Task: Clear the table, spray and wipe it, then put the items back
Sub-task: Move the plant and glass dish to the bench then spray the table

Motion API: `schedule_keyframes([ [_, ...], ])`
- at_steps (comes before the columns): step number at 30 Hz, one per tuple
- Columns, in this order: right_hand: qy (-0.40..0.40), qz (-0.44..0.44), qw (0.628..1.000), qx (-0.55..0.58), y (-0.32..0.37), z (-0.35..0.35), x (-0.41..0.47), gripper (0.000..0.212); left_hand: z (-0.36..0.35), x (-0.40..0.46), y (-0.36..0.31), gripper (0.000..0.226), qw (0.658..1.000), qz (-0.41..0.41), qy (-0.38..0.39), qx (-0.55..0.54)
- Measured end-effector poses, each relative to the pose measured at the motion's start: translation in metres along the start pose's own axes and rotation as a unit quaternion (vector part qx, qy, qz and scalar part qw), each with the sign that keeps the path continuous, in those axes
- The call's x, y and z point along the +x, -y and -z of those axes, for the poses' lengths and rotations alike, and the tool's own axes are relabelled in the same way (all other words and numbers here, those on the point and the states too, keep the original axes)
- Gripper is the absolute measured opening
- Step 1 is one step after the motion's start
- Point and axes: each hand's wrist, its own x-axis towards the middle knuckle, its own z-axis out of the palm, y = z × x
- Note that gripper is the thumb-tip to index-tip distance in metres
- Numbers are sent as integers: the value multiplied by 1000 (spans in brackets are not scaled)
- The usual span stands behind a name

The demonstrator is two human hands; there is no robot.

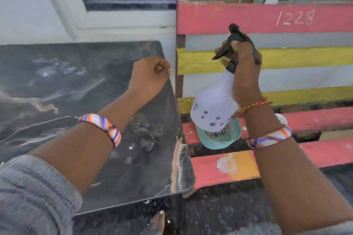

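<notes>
A dark marble-patterned table point(57, 86) fills the left half of the view, its top bare with pale smears. My right hand point(245, 74) grips the black trigger head of a white spray bottle point(212, 107), held in the air over the bench to the right of the table, its body speckled with purple spots. My left hand point(150, 76) is a closed fist above the table's right edge, with nothing visible in it.
A striped pink, yellow and grey wooden bench point(298, 59) stands right of the table, chalked "1228". On its seat a teal bowl-like item point(215, 141) sits under the bottle, and a white object point(281, 119) shows behind my right wrist. A window wall is behind. A bare foot point(158, 221) is below.
</notes>
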Motion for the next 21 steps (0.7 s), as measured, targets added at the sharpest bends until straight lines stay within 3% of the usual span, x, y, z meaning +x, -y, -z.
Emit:
schedule_keyframes([
  [3, 82, -137, 986, 42, 15, -27, 4, 22, 41, 6, 5, 15, 999, -6, -33, 16],
  [6, 118, -219, 965, -84, 16, -69, 3, 27, 82, 12, 28, 16, 998, -1, -41, 54],
  [9, 136, -234, 942, -200, -1, -110, 3, 27, 120, 14, 53, 12, 996, 23, -3, 90],
  [13, 92, -214, 927, -294, -37, -151, 10, 30, 171, 13, 82, 20, 974, 11, 127, 189],
  [17, 52, -217, 918, -327, -70, -210, 9, 26, 234, 17, 131, 18, 948, -8, 196, 252],
  [21, 87, -256, 907, -324, -101, -292, 5, 26, 306, 19, 181, 18, 932, 13, 208, 297],
])
